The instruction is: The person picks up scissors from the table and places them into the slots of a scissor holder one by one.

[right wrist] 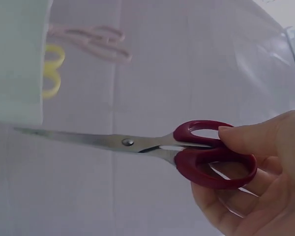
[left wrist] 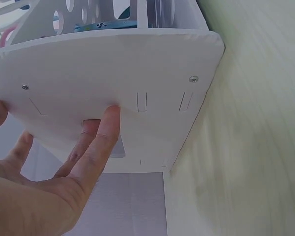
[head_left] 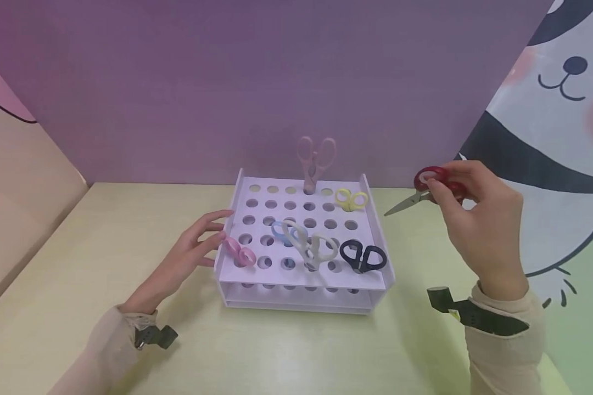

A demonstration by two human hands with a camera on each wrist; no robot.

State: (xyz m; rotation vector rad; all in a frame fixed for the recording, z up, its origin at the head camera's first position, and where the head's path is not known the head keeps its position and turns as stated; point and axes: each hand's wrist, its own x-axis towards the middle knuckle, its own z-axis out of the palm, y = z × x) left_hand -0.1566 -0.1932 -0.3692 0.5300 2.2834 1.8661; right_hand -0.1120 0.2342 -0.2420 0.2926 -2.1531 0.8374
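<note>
In the head view my right hand (head_left: 491,219) pinches a pair of red-handled scissors (head_left: 409,203) by the handle loops, to the right of a white holed rack (head_left: 303,280). Their blades, closed together in the right wrist view, point left toward the rack. My left hand (head_left: 188,244) rests on the rack's left side with fairly straight fingers. From the left wrist view, fingertips (left wrist: 113,115) touch the white side panel (left wrist: 162,64) near its cut-out. Pink scissors (head_left: 239,252) stand in the rack's front left, close to the left thumb.
Other scissors stand in the rack: tall pale pink ones (head_left: 311,162) at the back, yellow (head_left: 351,198) at back right, black (head_left: 363,257) at front right, white (head_left: 310,247) and light blue (head_left: 279,233) mid-front. A purple wall (head_left: 277,82) rises behind the light table (head_left: 286,356).
</note>
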